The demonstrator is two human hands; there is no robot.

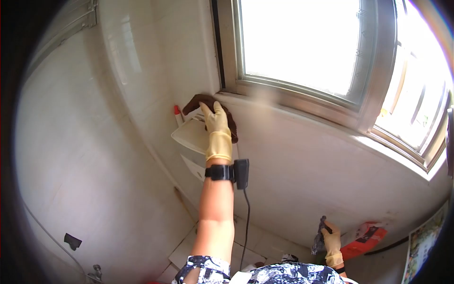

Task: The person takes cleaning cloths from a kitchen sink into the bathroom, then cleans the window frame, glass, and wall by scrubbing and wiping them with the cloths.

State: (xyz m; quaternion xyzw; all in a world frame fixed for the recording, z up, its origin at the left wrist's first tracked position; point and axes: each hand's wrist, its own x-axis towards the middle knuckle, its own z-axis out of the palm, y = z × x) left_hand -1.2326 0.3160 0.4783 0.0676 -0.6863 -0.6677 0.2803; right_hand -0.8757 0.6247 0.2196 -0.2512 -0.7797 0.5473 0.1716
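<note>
My left hand point(217, 125), in a pale yellow rubber glove, reaches up to the wall corner below the window. Its fingers press a brown cloth point(193, 103), bunched along the back of a white box point(189, 135) and against the wall. Beside the box stands a white tube with a red cap point(177, 111). Low on the right, my right hand point(333, 240), gloved the same way, grips a dark grey, patterned, crumpled thing point(318, 241); its kind is unclear. Close behind that hand is a red packet point(364, 240).
A metal-framed window point(302, 92) with a sill is above right. A black device point(241, 174) with a cable is strapped to my left wrist. At lower left are a tap point(96, 272), a thin hose and a black patch point(72, 241) on the wall. A stick point(184, 203) leans near the floor.
</note>
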